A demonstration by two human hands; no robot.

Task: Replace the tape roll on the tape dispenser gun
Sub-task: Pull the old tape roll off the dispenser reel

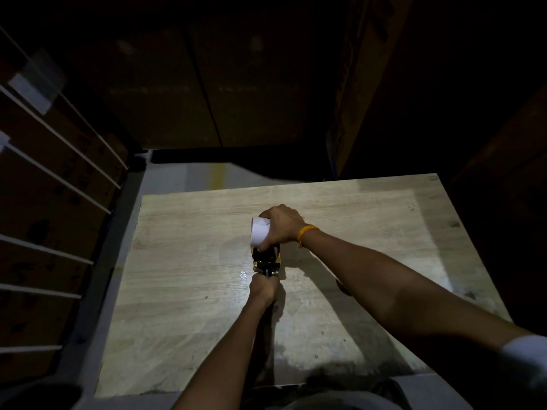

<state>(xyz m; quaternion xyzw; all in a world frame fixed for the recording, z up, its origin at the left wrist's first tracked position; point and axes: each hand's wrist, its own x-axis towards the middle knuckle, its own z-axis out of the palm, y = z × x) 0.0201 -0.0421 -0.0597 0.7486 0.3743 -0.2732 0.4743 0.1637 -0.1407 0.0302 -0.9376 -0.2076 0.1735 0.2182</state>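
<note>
A yellow and black tape dispenser gun (266, 259) stands on the pale wooden table (183, 261), near its middle. My left hand (263, 288) is closed around the gun's handle at the near end. My right hand (279, 227), with an orange band on the wrist, wraps over a white tape roll (259, 231) at the gun's far end. The roll sits at the top of the gun, partly hidden by my fingers. Whether the roll is seated on the gun's hub cannot be told.
The room is dark beyond the lit tabletop. Cardboard boxes bound with white straps (44, 187) are stacked at the left. More large boxes (207, 84) stand behind the table. A grey floor with a yellow line (220, 176) shows past the far edge.
</note>
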